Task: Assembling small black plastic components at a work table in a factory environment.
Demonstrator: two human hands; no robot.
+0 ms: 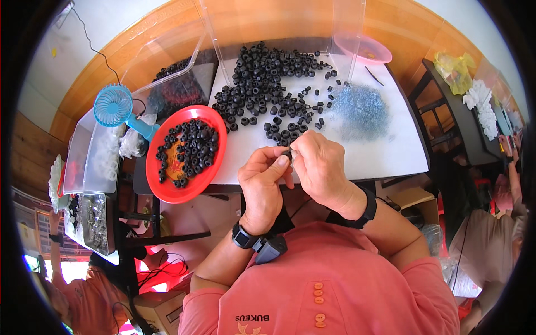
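Observation:
My left hand (261, 187) is closed on a small black plastic piece (287, 153), pinched between thumb and fingers above the table's front edge. Fingertips of my right hand (326, 167) press together right beside that piece; whatever they hold is hidden or too small to make out. Just beyond the hands spreads a big heap of black cap-like plastic pieces (257, 78), some with holes. To its right lies a loose pile of tiny bluish clear bits (363, 111). A red plate (219, 162) at the left carries more black pieces.
The white tabletop (402, 151) has clear upright panels at its back. A pink bowl (377, 50) stands far right, a blue handheld fan (113, 106) at left near clear bins (92, 151). Other people sit at both sides, by a dark table (474, 120) on the right.

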